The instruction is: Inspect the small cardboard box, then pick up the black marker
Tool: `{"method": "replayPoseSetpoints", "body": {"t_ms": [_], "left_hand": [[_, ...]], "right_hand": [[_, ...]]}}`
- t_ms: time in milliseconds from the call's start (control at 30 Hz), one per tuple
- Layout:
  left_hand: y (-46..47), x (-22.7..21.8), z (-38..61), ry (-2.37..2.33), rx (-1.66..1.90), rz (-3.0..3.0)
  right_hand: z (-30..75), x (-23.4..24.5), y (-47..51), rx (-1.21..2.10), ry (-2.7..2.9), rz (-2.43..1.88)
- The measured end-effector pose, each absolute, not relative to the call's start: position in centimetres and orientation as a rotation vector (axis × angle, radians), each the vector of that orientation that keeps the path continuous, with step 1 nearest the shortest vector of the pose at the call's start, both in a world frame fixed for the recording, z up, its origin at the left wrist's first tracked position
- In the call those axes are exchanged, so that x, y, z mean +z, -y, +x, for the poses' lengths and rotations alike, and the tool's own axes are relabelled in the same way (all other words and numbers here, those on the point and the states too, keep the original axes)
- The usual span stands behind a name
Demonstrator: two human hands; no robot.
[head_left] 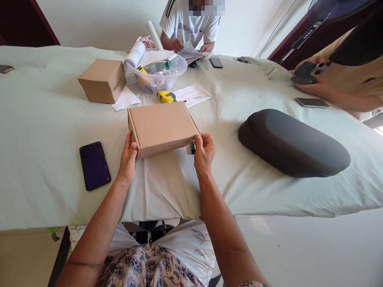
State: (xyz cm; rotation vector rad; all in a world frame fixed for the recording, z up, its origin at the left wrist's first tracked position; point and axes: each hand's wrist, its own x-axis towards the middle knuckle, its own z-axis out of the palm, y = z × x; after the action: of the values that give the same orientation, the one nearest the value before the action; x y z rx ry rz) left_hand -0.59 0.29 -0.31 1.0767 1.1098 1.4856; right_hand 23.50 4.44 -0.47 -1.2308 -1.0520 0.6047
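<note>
Between my hands is a flat brown cardboard box [163, 122], tilted with its near side toward me. My left hand [128, 158] grips its left near corner, thumb on the front edge. At the right near corner, my right hand [204, 153] pinches the box with curled fingers. A small dark object [192, 148] shows just under that corner, mostly hidden. Just behind the box lie a yellow tape measure [166, 96] and a printed paper sheet [194, 95]. The underside of the box is out of sight.
A black phone [95, 166] lies left, a dark grey hard case [295, 143] right. Farther back are another cardboard box [102, 81] and a plastic basin [178, 71] of items. One person [191, 30] holds papers; another person [356, 79] at right holds a dark device.
</note>
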Motion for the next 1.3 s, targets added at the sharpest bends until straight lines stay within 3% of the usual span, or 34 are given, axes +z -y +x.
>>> {"method": "replayPoseSetpoints", "body": {"t_ms": [633,967,1300], "left_hand": [[-0.2,0.0,-0.7,-0.992,1.623,1.119],[1.0,0.3,-0.6,-1.272,1.564,1.624],[0.6,0.0,0.6,-1.340,1.633,1.215]], "right_hand": [[23.4,0.1,-4.1,0.740,0.867,-1.235],[23.9,-0.3,-4.5,0.712,0.816,-1.186],[21.5,-0.4,-2.8,0.518,1.256,-1.119]]}}
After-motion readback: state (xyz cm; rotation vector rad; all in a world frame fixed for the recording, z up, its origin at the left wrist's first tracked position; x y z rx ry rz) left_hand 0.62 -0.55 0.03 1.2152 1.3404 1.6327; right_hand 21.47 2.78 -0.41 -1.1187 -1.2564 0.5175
